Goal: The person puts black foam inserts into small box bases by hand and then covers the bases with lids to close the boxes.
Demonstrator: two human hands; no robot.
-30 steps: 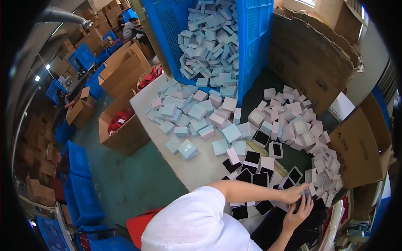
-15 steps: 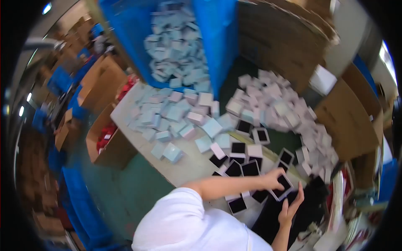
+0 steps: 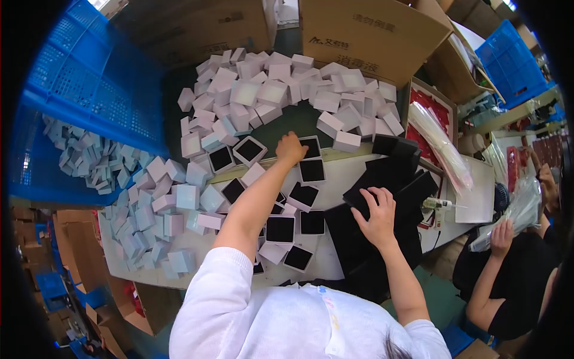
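Note:
My left hand (image 3: 290, 149) reaches over the far edge of the white table, its fingers bent against a black-lined open box (image 3: 310, 147). Just below that box lies another black-lined box (image 3: 312, 170), and several more are scattered nearer me. My right hand (image 3: 378, 216) rests with spread fingers on a stack of black sheets (image 3: 350, 239) and holds nothing visible. Pale pink and white closed boxes (image 3: 272, 93) are heaped beyond the table edge. Pale blue boxes (image 3: 188, 196) cover the table's left part.
A blue crate (image 3: 107, 78) with small boxes stands at the left. Cardboard cartons (image 3: 371, 36) border the far side. On the right are a glue gun (image 3: 438, 204), plastic bags (image 3: 442, 140) and a co-worker's hand (image 3: 502, 238) holding clear packaging.
The view has swung to the right. My left hand has left the black-lined box it held and moved to the table's far edge. My right hand has come down onto the black sheets.

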